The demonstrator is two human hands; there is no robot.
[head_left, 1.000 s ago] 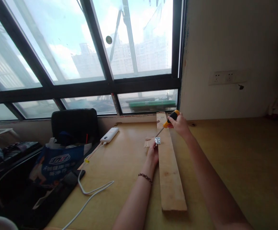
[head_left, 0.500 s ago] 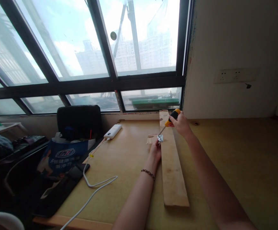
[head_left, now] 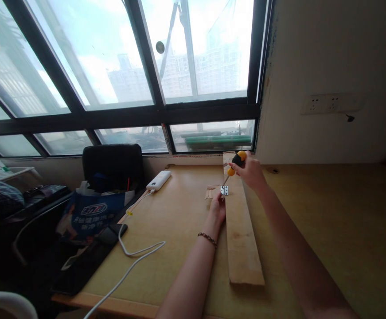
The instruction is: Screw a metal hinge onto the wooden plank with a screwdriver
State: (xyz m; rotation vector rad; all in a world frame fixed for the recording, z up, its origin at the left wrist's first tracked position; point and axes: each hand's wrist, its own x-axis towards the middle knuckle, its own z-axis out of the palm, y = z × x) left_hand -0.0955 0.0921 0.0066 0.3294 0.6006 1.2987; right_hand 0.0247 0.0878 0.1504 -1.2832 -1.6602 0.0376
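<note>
A wooden plank (head_left: 242, 239) lies lengthwise on the table (head_left: 166, 212). At its left edge is a silver metal hinge (head_left: 225, 190) with holes. My left hand (head_left: 217, 207) has its fingers closed at the hinge's near side; its fingertips are partly hidden. My right hand (head_left: 253, 170) grips the yellow-and-black handle of a screwdriver (head_left: 237, 162). The tool slants down to the left, its tip at the hinge. Whether a screw sits under the tip is too small to tell. A small light piece of wood (head_left: 212, 192) is just left of the hinge.
On the table's left side is a white power bank (head_left: 159, 180) with a white cable (head_left: 136, 263). A blue bag (head_left: 95, 217) and a black chair (head_left: 113, 166) stand beyond the left edge. Behind rises the window (head_left: 206, 106); a wall socket (head_left: 324, 104) is at right.
The screwdriver handle stands a little steeper, and my right hand has turned slightly with it. My left hand stays at the hinge. The whole view has shifted slightly.
</note>
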